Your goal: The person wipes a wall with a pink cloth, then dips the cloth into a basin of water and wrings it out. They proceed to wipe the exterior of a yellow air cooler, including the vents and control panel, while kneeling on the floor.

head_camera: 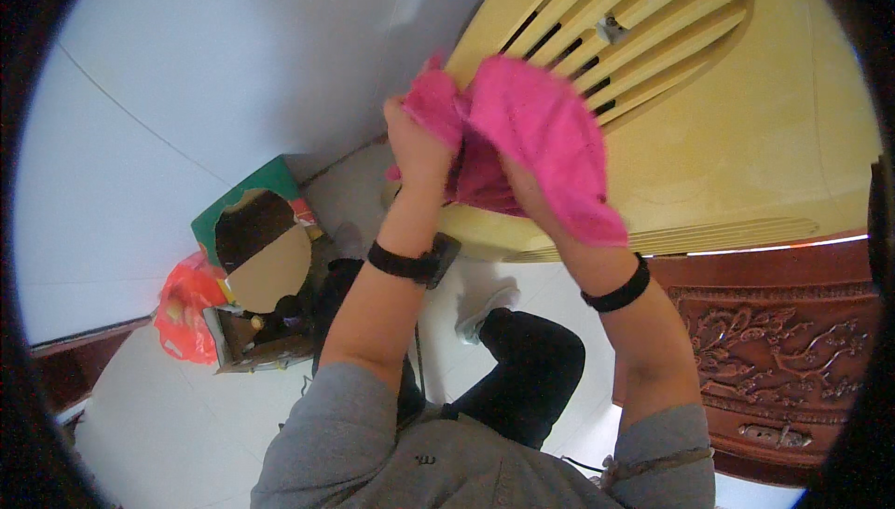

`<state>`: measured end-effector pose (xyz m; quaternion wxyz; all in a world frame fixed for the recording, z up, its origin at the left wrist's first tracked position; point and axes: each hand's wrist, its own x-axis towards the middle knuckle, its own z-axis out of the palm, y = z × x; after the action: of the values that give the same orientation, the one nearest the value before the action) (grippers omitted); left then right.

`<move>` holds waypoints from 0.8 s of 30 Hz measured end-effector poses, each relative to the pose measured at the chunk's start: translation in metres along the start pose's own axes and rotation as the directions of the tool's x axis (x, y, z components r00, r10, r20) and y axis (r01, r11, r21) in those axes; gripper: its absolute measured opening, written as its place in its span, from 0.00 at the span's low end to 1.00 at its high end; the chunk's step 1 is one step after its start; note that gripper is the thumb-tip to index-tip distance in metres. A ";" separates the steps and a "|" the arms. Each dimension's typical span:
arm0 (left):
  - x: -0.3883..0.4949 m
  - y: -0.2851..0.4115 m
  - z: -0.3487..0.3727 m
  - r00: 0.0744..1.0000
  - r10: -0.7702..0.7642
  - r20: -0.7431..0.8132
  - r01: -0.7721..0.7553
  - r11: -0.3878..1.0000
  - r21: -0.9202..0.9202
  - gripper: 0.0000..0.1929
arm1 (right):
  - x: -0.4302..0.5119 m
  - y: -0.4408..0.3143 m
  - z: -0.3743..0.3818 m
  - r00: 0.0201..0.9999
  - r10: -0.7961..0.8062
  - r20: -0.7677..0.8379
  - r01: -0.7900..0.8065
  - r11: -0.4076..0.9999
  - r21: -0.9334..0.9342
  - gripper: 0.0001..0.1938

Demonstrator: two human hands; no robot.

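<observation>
A pink cloth (pixel 545 117) is bunched between my two hands, in front of the slatted vent of a yellow appliance-like panel (pixel 699 166). My left hand (pixel 419 142) has its fingers closed on one end of the cloth. My right hand (pixel 521 177) is mostly covered by the draped cloth, so its fingers are hidden. A small grey-white piece (pixel 612 29) sits among the vent's slats. Black bands are worn on both wrists, the left one with a dark device on it.
A green cardboard box (pixel 276 177) with a round opening, a red plastic bag (pixel 185 310) and an open box of items (pixel 269 352) stand by the white wall (pixel 175 89). Carved reddish-brown wooden furniture (pixel 776 348) is at the right. My legs are below.
</observation>
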<state>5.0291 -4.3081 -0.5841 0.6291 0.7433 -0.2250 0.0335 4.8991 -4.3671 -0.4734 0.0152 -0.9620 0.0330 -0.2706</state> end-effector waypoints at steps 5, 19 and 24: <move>0.015 0.010 -0.013 0.991 -0.075 -0.109 0.064 0.993 -0.102 0.13 | -0.041 0.002 -0.012 0.944 0.186 0.272 -0.269 0.911 0.313 0.23; -0.031 0.068 0.003 0.820 0.566 0.086 -0.569 0.822 0.025 0.29 | 0.025 -0.003 -0.070 0.908 0.364 -0.207 -0.417 0.749 -0.515 0.27; -0.054 0.011 0.036 0.934 0.356 -0.040 -0.350 0.931 0.104 0.22 | -0.007 0.015 0.012 0.998 0.043 -0.047 -0.054 0.959 -0.277 0.24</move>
<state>4.9682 -4.3279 -0.5993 0.5830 0.7185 -0.3348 0.1781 4.8989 -4.3813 -0.4878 -0.1141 -0.9479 0.0946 -0.2821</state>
